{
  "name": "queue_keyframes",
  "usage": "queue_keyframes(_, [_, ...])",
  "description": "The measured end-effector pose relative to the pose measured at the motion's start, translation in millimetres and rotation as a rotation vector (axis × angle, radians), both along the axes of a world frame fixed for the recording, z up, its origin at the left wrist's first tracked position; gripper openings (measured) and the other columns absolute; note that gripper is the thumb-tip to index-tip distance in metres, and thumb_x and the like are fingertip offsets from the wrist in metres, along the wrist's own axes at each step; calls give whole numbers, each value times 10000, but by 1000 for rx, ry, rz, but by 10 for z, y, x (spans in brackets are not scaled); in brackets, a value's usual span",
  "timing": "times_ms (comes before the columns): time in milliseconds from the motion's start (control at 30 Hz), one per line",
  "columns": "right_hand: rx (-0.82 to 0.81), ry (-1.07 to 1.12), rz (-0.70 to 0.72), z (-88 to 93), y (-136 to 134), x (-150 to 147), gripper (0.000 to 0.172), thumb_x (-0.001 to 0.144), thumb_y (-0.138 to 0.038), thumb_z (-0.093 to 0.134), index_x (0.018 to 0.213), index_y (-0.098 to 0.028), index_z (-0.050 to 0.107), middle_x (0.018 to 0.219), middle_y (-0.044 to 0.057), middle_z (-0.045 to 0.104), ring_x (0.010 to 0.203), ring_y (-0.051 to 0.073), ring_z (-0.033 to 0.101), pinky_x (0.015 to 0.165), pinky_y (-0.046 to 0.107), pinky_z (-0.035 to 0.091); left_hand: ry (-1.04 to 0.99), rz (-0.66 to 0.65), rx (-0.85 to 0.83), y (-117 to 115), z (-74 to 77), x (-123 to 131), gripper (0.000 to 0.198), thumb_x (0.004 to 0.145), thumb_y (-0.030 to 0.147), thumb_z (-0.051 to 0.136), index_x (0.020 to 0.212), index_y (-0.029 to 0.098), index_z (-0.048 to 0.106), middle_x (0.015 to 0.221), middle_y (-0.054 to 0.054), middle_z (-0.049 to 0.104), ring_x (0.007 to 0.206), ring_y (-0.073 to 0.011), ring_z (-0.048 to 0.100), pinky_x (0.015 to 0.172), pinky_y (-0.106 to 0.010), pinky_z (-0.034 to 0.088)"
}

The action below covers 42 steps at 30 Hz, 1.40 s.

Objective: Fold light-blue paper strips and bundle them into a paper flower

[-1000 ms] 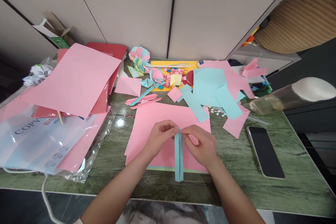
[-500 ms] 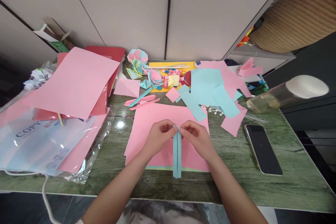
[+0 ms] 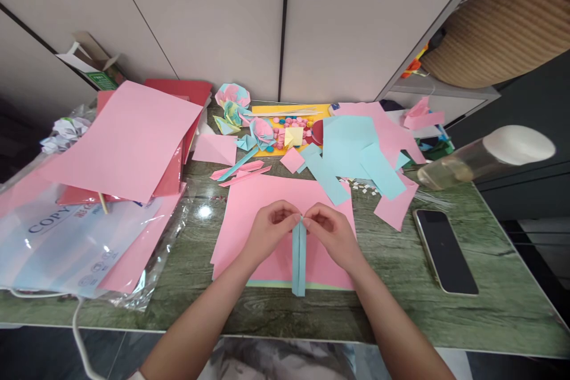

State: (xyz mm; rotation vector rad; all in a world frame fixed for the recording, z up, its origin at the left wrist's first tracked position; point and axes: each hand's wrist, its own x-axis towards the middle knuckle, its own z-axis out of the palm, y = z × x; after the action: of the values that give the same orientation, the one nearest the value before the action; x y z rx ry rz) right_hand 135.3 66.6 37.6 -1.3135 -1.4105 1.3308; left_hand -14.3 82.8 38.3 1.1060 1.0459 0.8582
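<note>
With left hand (image 3: 269, 231) and right hand (image 3: 333, 234) each closed in a fingertip pinch on the far end of the blue strip (image 3: 298, 261), lying lengthwise across the pink sheet (image 3: 249, 214) on the table (image 3: 392, 261), align long edges flush and press evenly.

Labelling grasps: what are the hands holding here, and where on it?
A long, narrow, folded light-blue paper strip, pinched at its far end: left hand on the left side, right hand on the right.
</note>
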Motion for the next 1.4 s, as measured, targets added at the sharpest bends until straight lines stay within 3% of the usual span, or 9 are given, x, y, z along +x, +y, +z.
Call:
queue_keyframes(800, [6, -61, 38, -23, 23, 3, 77, 749, -228, 512, 688, -181, 510, 666, -15, 502, 635, 110, 460, 595, 239, 378, 117, 6, -7, 13, -63, 10, 128, 702, 258, 536, 657, 142, 569, 607, 20, 525, 585, -93, 458, 561, -213, 370])
queue_keyframes(1200, [-41, 55, 61, -48, 72, 34, 94, 754, -213, 529, 670, -173, 517, 634, -31, 457, 605, 94, 421, 565, 222, 340, 31, -50, -67, 34, -7, -4, 157, 699, 290, 564, 671, 136, 569, 617, 8, 526, 608, -104, 476, 591, -231, 377])
queue_keyframes(1400, [3, 37, 41, -65, 52, 24, 79, 751, -204, 538, 678, -176, 523, 648, -28, 466, 622, 98, 424, 572, 223, 334, 68, -30, -4, 18, -52, 14, 119, 706, 257, 541, 681, 142, 554, 620, 18, 499, 612, -100, 439, 591, -228, 349])
